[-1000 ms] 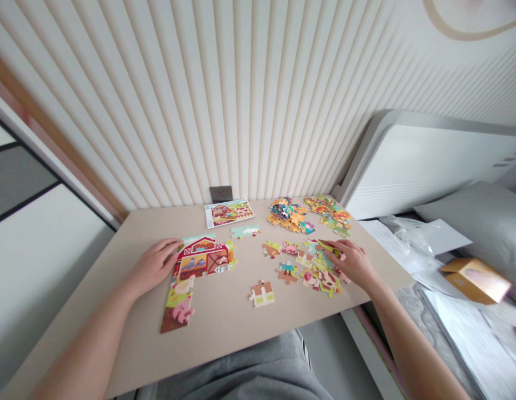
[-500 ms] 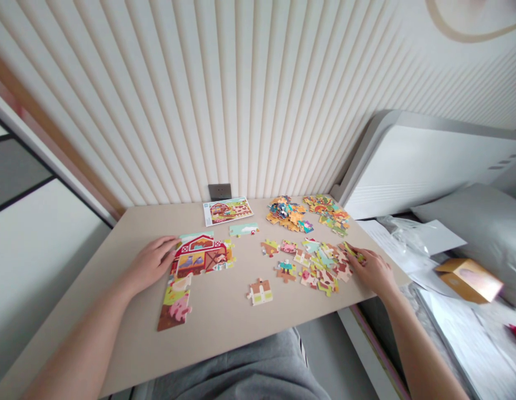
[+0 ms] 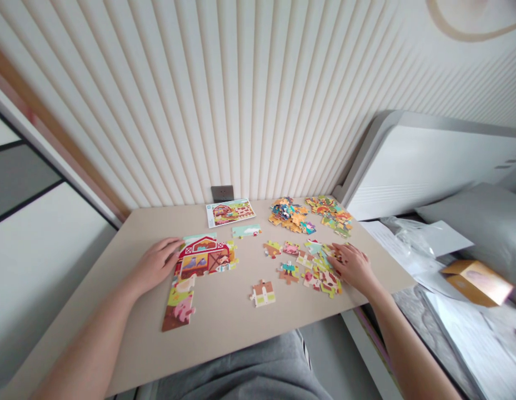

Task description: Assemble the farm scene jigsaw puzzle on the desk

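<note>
Nearby, a picture card [image 3: 231,214] lies beyond the puzzle [image 3: 194,265].

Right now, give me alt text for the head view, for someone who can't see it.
A person's left hand rests at the edge of a partly assembled barn jigsaw on a table, while the right hand is over loose pieces. Farther back, a picture card and two more piles of pieces lie near a ribbed wall.

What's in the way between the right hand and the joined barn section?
Only flat loose pieces, lying just left of the right hand; beyond them, bare tabletop reaches to the joined barn section. Nothing visible stands up between.
</note>
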Demonstrator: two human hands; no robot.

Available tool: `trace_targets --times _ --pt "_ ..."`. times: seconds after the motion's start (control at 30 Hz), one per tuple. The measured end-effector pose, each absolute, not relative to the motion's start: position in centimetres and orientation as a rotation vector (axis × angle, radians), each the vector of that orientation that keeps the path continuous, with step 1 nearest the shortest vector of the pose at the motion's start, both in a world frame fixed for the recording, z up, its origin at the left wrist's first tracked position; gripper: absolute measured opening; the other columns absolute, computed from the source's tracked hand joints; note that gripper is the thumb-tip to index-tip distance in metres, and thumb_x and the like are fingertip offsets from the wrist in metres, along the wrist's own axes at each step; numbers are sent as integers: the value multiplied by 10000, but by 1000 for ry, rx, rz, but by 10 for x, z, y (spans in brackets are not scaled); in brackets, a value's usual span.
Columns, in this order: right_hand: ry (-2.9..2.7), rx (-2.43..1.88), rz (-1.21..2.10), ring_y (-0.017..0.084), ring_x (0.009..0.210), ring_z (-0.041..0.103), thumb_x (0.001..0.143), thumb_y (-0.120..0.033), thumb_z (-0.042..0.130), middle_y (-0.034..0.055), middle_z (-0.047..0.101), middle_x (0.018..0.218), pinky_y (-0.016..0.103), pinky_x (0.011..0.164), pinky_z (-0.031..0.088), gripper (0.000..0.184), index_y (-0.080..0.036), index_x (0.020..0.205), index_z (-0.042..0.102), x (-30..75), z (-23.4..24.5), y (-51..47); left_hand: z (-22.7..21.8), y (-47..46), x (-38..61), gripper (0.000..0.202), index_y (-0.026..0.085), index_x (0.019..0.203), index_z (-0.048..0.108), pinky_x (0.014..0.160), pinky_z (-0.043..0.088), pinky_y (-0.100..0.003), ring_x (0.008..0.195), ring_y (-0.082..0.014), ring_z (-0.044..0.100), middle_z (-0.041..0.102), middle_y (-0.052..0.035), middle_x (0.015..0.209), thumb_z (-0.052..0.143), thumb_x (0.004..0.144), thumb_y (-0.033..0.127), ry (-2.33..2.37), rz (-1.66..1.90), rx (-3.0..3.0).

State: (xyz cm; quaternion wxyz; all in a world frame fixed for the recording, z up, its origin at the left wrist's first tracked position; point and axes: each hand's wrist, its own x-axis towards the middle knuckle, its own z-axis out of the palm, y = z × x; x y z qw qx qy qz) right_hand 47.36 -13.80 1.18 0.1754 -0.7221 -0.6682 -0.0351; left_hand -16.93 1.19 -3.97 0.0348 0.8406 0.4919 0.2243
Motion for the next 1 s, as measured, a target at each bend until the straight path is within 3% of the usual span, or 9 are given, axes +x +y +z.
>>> trace_targets --times 0.17,0.4,0.63,1.0 --pt "-1921 -1878 -10 343 1250 608 946 -483 578 117 665 1353 516 1067 457 533 -253 1427 582 450 24 -142 -33 7 -163 478 232 1383 625 1158 437 -477 1304 -295 566 597 -115 1428 400 1023 453 1512 677 2586" --pt "-2135 -1485 352 309 1382 527 979 -390 617 79 574 1495 515 1154 426 544 -326 1505 496 345 56 -150 -26 1 -156 445 249 1383 625 1154 438 -497 1312 -290 555 595 -103 1420 414 1020 395 1520 703 2557" --pt "-2339 -1005 586 269 1347 561 912 -204 678 80 627 1439 482 1160 433 599 -292 1485 524 235 63 -127 -20 -4 -151 423 255 1369 640 1139 452 -486 1297 -284 564 613 -99 1395 422 1030 380 1516 719 2559" --pt "-2465 -856 623 280 1351 554 903 -204 695 74 637 1434 494 1159 407 590 -285 1468 545 173 47 -104 -11 -11 -143 402 271 1381 625 1140 444 -465 1291 -265 564 615 -93 1386 423 1036 312 1517 723 2560"
